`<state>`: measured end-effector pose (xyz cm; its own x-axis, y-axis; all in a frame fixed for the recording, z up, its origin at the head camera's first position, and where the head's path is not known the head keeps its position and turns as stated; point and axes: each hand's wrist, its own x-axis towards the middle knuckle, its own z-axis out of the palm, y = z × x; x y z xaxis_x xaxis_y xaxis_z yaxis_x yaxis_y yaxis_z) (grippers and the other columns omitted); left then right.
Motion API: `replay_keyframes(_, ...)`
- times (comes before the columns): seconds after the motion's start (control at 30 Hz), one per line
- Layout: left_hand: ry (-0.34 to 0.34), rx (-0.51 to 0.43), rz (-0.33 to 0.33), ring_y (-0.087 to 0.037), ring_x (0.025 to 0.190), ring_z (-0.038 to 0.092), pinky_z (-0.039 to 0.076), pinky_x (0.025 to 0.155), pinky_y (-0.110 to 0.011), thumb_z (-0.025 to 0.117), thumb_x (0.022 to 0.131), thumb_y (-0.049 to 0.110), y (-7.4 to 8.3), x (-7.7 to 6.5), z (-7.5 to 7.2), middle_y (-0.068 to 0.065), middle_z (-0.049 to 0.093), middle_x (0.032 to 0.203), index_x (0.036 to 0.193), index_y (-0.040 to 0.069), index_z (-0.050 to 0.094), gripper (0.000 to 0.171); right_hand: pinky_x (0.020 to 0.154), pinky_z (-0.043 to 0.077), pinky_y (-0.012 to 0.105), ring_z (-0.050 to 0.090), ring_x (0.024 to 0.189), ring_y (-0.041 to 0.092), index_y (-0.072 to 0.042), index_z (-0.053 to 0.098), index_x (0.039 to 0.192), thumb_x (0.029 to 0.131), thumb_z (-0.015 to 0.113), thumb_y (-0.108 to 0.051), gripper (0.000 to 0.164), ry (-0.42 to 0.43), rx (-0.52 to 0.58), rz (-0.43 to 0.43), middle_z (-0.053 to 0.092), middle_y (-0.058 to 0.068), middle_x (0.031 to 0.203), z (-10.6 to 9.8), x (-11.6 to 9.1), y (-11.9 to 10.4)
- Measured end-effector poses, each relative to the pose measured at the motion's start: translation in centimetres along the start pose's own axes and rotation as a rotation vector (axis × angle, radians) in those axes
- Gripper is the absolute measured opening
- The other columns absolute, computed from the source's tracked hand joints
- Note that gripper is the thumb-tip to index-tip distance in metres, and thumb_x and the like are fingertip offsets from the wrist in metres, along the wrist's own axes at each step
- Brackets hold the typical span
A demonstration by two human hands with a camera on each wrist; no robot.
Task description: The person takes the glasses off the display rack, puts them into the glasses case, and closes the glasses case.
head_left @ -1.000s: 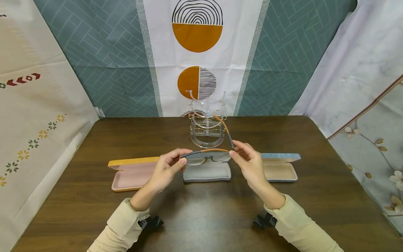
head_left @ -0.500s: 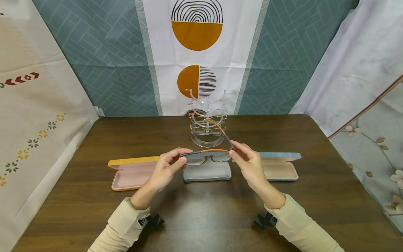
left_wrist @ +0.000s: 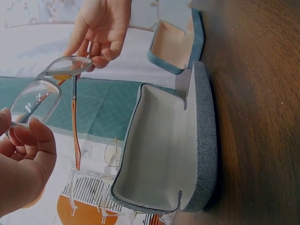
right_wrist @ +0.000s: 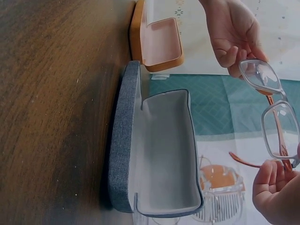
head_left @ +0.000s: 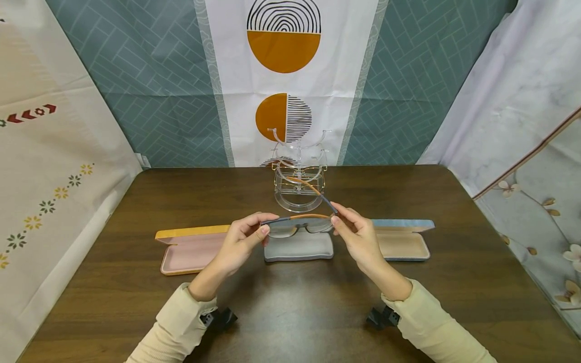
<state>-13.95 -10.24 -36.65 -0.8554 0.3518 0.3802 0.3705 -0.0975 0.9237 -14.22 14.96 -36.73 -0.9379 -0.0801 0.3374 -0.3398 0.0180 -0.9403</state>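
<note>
A pair of eyeglasses (head_left: 301, 227) with clear lenses and dark-and-orange temples is held up in front of a grey glasses case (head_left: 298, 248). My left hand (head_left: 240, 242) pinches the frame's left end between thumb and fingers. At the other end, my right hand (head_left: 360, 239) grips the frame near its hinge. The left temple lies folded across the lenses; the right temple (head_left: 313, 189) points away at a slant, half folded. In the left wrist view, a lens (left_wrist: 36, 101) shows right above the left fingers. The grey case stands open beneath, with a pale lining.
An orange-yellow case (head_left: 190, 257) with pink lining lies open on the left. On the right is an open blue case (head_left: 404, 247) lined in beige. A clear tiered display stand (head_left: 297, 206) with thin-framed glasses stands behind, on the dark wooden table (head_left: 290, 312).
The right temple has swung inward, its orange tip moving left and slightly nearer. Both hands keep their hold on the eyeglasses and have hardly moved.
</note>
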Motion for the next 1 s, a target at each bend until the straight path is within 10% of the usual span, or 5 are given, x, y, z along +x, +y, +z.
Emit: replay_keyframes(1.0,0.021,-0.004,-0.014,-0.016,0.058,0.045,0.039,0.053,-0.022,0.048,0.092,-0.001,0.26,0.02,-0.06,-0.007,0.046,0.069,0.11,-0.014,0.054,0.023,0.062,0.047,0.02,0.054,0.066,0.009,0.007,0.056,0.119,0.09,0.054,-0.001,0.03,-0.046,-0.039,0.044,0.054,0.008,0.085,0.08,-0.26,-0.43)
